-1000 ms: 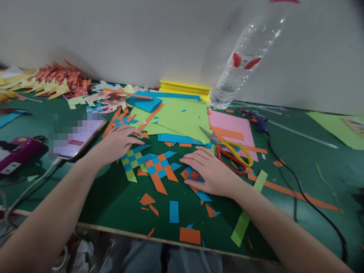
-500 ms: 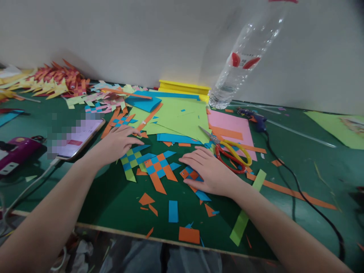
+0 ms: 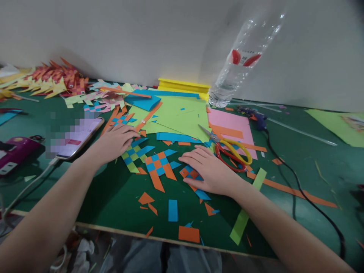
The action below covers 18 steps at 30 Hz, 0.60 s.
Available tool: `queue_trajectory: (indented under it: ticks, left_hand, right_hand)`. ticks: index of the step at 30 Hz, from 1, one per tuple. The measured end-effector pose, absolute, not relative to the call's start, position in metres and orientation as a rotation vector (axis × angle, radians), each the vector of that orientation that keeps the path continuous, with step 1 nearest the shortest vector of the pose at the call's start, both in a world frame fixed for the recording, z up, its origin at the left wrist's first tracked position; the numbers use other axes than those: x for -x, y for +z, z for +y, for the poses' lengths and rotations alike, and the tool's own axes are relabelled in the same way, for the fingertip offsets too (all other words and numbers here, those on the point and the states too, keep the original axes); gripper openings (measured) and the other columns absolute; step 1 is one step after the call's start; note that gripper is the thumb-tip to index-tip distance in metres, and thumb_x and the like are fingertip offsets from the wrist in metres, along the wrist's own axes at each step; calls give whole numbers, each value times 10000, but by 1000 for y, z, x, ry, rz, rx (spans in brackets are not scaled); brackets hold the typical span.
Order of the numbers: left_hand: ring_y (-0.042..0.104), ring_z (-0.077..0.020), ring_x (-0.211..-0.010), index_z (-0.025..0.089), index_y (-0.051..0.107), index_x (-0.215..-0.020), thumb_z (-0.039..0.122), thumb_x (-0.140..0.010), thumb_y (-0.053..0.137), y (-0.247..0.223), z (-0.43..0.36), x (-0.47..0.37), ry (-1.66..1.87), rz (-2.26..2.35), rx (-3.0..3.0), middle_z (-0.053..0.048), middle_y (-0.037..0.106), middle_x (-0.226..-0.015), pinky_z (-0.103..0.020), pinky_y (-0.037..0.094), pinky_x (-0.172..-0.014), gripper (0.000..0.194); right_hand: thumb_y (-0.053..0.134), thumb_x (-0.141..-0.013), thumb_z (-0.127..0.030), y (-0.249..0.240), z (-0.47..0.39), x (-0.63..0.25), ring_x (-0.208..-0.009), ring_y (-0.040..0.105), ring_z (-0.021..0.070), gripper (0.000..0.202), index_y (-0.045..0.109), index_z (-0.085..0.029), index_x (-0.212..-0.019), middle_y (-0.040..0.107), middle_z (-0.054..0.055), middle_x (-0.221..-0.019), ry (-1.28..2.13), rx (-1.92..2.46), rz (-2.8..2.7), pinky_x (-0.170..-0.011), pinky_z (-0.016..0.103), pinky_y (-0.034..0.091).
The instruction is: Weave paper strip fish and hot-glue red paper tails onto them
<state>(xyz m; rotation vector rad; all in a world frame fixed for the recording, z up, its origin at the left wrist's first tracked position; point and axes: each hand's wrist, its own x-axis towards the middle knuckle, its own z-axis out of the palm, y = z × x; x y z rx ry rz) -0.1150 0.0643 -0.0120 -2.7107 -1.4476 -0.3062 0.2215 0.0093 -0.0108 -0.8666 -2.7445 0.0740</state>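
On the green table lie several woven paper fish. My left hand [image 3: 119,141] rests at the upper left edge of a blue and green fish [image 3: 133,154], its fingers slightly apart and curved. My right hand [image 3: 203,170] lies over an orange and blue fish [image 3: 190,172], covering its right part, with thumb and fingers apart. Between my hands, another orange and blue fish [image 3: 159,165] lies uncovered. Scissors with red and yellow handles [image 3: 231,149] sit just beyond my right hand, partly on a pink sheet [image 3: 230,121].
Green paper sheets [image 3: 182,117] lie ahead. A clear bottle [image 3: 239,64] leans at the wall. A phone [image 3: 81,138] and purple power strip [image 3: 19,153] are left. A glue gun [image 3: 257,120] trails a black cable right. Small scraps lie near the front edge.
The blue and green fish has shifted slightly up, with my left hand beside it. The middle fish has shifted slightly too. My right hand stays in place.
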Motion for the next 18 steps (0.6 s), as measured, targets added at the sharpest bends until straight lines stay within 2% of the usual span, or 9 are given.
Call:
queue_trajectory:
  ticks: [6, 10, 18]
  left_hand:
    - [532, -307, -1126, 258, 648, -1092, 372, -955, 328, -12, 65, 119, -252, -1491, 2634, -83, 610, -1170, -507, 423, -917, 366]
    - [513, -345, -1153, 274, 654, -1128, 457, -935, 384, -16, 66, 123, -334, -1577, 2585, -102, 606, -1164, -554, 381, -962, 379]
    - [524, -331, -1120, 262, 625, -1126, 444, -952, 385, -11, 63, 119, -310, -1536, 2514, -101, 600, -1141, -533, 405, -937, 348]
  right_hand:
    - [522, -895, -458, -11, 9, -222, -1122, 534, 262, 481, 550, -139, -1255, 622, 120, -1195, 79, 874, -2747, -1050, 499, 372]
    - [532, -889, -459, -12, 9, -222, -1130, 532, 258, 486, 545, -154, -1268, 621, 123, -1198, 90, 872, -2735, -1048, 508, 373]
    - [506, -902, -466, -11, 9, -221, -1140, 524, 258, 488, 545, -142, -1265, 614, 121, -1215, 67, 889, -2755, -1060, 492, 361]
